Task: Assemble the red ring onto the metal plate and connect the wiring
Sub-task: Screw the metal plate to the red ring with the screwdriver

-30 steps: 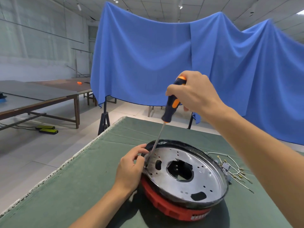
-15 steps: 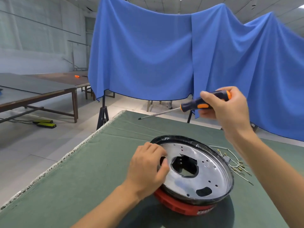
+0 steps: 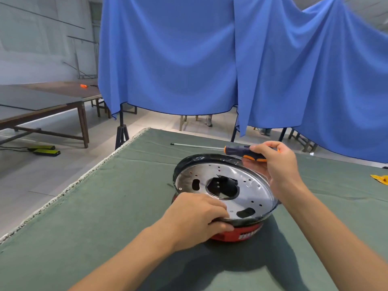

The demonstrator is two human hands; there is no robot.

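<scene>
A round metal plate [image 3: 247,193] with a black rim and several holes lies on top of the red ring [image 3: 241,235] in the middle of the green table. My left hand [image 3: 197,219] grips the plate's near-left rim, fingers on top and thumb under the edge. My right hand [image 3: 275,162] holds a blue and orange screwdriver [image 3: 239,149] at the plate's far right edge, with the shaft lying level and pointing left. The wiring is hidden behind my right hand and arm.
The green cloth-covered table [image 3: 105,217] has its left edge running diagonally from the far corner. A yellow scrap [image 3: 381,179] lies at the far right. A blue curtain [image 3: 210,59] hangs behind the table, and brown tables [image 3: 42,106] stand at the left.
My right hand lifted the screwdriver off the plate, swung it level and lowered it to the far right rim. My left hand slid from the left edge round to the near rim.
</scene>
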